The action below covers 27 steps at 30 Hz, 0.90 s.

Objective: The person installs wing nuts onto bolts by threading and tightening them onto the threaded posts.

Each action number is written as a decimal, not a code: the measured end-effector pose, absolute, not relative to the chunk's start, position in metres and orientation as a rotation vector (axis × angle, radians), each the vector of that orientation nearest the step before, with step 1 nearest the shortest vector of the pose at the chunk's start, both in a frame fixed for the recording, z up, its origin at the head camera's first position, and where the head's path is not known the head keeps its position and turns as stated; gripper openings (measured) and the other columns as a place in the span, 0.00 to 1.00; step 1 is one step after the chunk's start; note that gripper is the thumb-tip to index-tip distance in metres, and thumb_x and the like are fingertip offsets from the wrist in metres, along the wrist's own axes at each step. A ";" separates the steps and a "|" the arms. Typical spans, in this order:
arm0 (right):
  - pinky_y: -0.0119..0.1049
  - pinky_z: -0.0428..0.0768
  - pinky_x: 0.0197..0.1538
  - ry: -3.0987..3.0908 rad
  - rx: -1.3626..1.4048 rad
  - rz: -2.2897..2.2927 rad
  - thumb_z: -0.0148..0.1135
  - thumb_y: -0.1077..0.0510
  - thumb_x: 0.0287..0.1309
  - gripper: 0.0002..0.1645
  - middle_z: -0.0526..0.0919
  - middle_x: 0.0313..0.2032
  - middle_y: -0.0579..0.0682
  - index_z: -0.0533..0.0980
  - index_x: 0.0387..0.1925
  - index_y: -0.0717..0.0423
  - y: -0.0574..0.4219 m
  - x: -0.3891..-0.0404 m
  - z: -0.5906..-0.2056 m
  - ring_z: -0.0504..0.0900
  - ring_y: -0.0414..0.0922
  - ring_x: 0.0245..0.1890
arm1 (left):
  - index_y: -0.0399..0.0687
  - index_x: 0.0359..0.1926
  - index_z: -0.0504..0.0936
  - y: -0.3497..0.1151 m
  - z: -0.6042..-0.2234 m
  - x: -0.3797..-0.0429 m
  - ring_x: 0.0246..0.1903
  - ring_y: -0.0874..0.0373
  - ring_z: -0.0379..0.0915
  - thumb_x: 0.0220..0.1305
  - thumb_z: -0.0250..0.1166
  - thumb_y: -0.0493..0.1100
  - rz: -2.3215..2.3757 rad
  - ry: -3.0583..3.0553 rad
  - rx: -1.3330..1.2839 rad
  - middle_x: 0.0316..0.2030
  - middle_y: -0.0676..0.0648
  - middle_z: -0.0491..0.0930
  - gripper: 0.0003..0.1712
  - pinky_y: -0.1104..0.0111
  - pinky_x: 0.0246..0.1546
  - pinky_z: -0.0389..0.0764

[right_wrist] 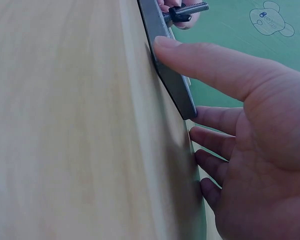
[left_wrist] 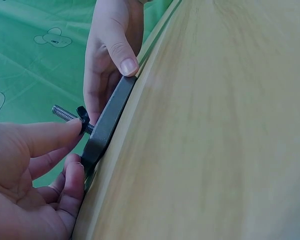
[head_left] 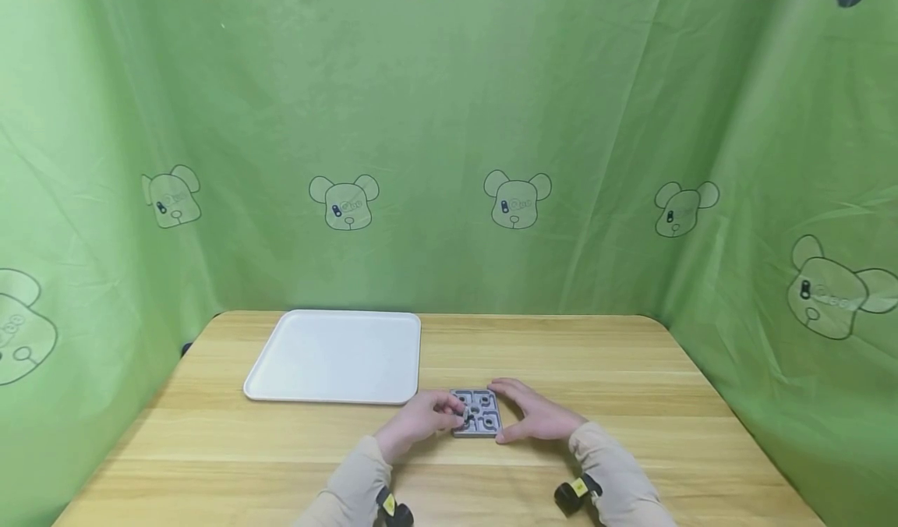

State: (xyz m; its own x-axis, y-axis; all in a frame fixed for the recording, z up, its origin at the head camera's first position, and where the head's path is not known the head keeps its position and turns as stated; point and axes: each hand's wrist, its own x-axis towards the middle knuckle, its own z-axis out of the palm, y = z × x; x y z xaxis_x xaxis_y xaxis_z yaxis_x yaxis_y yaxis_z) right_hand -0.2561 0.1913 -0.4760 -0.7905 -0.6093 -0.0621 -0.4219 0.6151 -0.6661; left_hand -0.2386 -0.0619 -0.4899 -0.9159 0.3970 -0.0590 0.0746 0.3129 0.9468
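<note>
A square grey plate [head_left: 487,413] with recessed corners and round holes lies on the table between the two hands. From it rises a threaded bolt [left_wrist: 64,113] carrying a black wing nut [left_wrist: 83,118], both tilted in the left wrist view. The left hand [head_left: 422,415] pinches the wing nut with its thumb and fingers at the plate's left side, other fingers curled close to the plate's edge. Around the plate's right side, the right hand [head_left: 537,416] holds it, thumb on the near edge and fingers at the far corner.
A white tray [head_left: 333,355] lies at the back left of the wooden table [head_left: 596,355]. Green curtains [head_left: 449,122] with bear-head drawings stand behind the table and on both sides. Black wrist cameras [head_left: 574,496] sit on the sleeves.
</note>
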 end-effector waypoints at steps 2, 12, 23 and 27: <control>0.71 0.51 0.67 2.557 -0.836 -0.947 0.72 0.46 0.46 0.57 0.53 0.72 0.68 0.56 0.71 0.64 0.191 -0.256 -0.476 0.52 0.69 0.71 | 0.41 0.42 0.84 -0.062 -0.490 -0.239 0.25 0.60 0.66 0.58 0.67 0.37 1.621 2.313 0.429 0.29 0.51 0.74 0.10 0.73 0.24 0.69; 0.71 0.51 0.67 2.559 -0.844 -0.948 0.73 0.46 0.46 0.57 0.53 0.72 0.68 0.56 0.71 0.64 0.191 -0.256 -0.477 0.53 0.69 0.71 | 0.44 0.43 0.84 -0.063 -0.493 -0.240 0.26 0.61 0.68 0.61 0.65 0.39 1.592 2.331 0.420 0.31 0.51 0.76 0.10 0.72 0.26 0.71; 0.71 0.50 0.67 2.554 -0.838 -0.964 0.73 0.46 0.46 0.57 0.52 0.72 0.68 0.56 0.71 0.65 0.191 -0.255 -0.475 0.52 0.70 0.71 | 0.46 0.46 0.83 -0.063 -0.494 -0.240 0.27 0.60 0.68 0.60 0.65 0.38 1.597 2.341 0.401 0.30 0.51 0.76 0.12 0.72 0.26 0.71; 0.71 0.50 0.67 2.550 -0.838 -0.967 0.73 0.47 0.46 0.57 0.52 0.72 0.69 0.56 0.71 0.66 0.191 -0.255 -0.475 0.52 0.70 0.71 | 0.44 0.47 0.81 -0.063 -0.492 -0.239 0.27 0.60 0.68 0.59 0.65 0.38 1.619 2.326 0.383 0.29 0.51 0.75 0.13 0.72 0.26 0.71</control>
